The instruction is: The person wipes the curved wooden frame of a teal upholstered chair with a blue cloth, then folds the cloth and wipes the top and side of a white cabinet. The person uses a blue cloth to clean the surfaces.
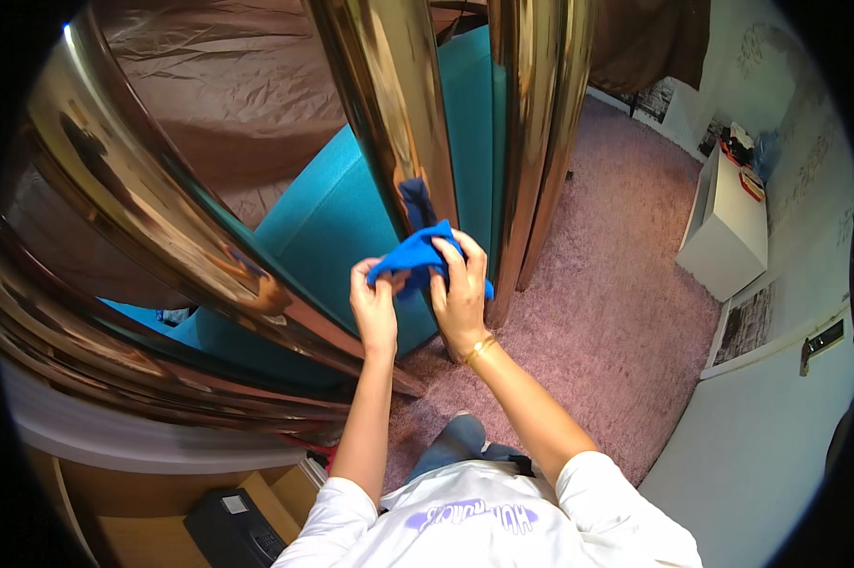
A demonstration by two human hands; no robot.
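A bright blue cloth (416, 254) is stretched between my two hands in front of a shiny gold-coloured metal column (389, 95). My left hand (375, 308) pinches the cloth's left end. On the other side, my right hand (462, 298) has its fingers bent over the cloth, and a corner hangs out beside it. A gold-toned bracelet (481, 350) circles my right wrist. The polished column mirrors the blue of the cloth. Whether the cloth touches the metal I cannot tell.
More shiny columns (531, 123) curve to the right and left. Behind them are teal upholstery (328, 222) and a brown sheet (228, 76). Purple carpet (607, 275) runs right toward a white cabinet (727, 227) and a door (749, 445). A black device (233, 525) sits lower left.
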